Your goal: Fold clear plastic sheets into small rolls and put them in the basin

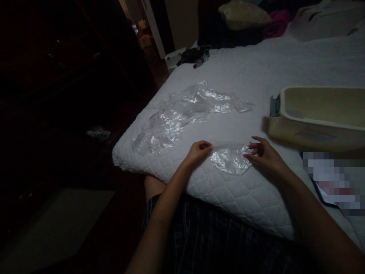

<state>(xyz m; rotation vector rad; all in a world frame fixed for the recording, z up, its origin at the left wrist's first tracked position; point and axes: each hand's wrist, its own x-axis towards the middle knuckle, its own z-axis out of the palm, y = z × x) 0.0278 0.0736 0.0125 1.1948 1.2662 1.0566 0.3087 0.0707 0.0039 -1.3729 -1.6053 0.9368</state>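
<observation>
Count one left hand (198,153), one right hand (264,154) and one small clear plastic piece (229,160). Add one bed (242,72), one grey-latched tub (313,131), one bottle (201,61) and one pink roll (275,26). Cannot count the overlapping plastic sheets (182,114).

Left hand (199,153) pinches; right hand (265,155) seems loosely curled.

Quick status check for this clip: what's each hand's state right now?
Left hand: closed, pinching the clear plastic piece at its left end.
Right hand: fingers partly spread at its right end; firm grip cannot be told.
</observation>
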